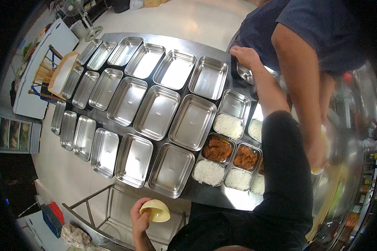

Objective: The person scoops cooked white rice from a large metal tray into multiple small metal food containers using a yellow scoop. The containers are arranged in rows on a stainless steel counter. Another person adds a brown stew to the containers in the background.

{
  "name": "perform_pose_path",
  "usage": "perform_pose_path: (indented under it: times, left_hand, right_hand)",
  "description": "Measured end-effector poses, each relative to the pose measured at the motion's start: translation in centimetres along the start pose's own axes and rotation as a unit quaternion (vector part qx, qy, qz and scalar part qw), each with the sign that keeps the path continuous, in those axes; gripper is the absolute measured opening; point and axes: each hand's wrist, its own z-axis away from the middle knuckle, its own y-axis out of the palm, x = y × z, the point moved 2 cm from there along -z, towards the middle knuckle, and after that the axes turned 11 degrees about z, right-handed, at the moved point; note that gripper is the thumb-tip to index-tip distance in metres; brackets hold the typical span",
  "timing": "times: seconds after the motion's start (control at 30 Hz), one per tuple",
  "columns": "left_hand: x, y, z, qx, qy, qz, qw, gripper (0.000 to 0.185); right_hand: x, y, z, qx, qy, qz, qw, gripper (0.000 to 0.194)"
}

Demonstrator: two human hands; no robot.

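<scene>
My left hand (140, 216) grips a pale yellow bowl (158, 210) by its rim, below the table's near edge, with the thumb inside. The bowl is tilted and its visible inside holds nothing. My right hand (247, 58) reaches across to the far edge, its fingers curled on the rim of a steel container (245, 74); the hand and forearm hide much of it. Nearer me, divided steel trays hold white rice (208, 172) and a reddish-brown sauced dish (217, 149). One divided tray (235, 103) has rice in one compartment and a bare one above it. My right sleeve covers other trays.
Three rows of bare steel containers (157, 113) cover most of the steel table (204, 44). Another person (301, 47) stands at the far right, an arm reaching down beside my right arm. A metal frame (88, 207) stands near my left hand. A wooden chair (61, 75) is beyond the left end.
</scene>
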Motion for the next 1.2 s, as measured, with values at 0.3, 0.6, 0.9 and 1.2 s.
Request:
perform_pose_path:
  times: [0.3, 0.6, 0.9, 1.2]
  left_hand:
    - [-1.9, 1.0, 0.0, 0.022, 0.008, 0.043, 0.999, 0.028]
    - [-3.4, 3.9, -2.7, 0.022, 0.098, 0.274, 0.957, 0.031]
    - [-8.5, 14.9, -5.8, 0.252, 0.050, 0.476, 0.841, 0.049]
    - [-1.3, 34.3, 5.5, 0.385, -0.026, 0.390, 0.836, 0.070]
  right_hand:
    - [0.7, -3.7, 1.9, -0.291, 0.100, -0.115, 0.945, 0.020]
    - [8.5, -13.8, 1.2, -0.387, 0.086, -0.174, 0.902, 0.022]
    - [18.5, -29.6, 15.5, -0.469, -0.128, -0.312, 0.816, 0.008]
    - [12.6, -31.2, 39.4, -0.257, -0.077, -0.214, 0.939, 0.015]
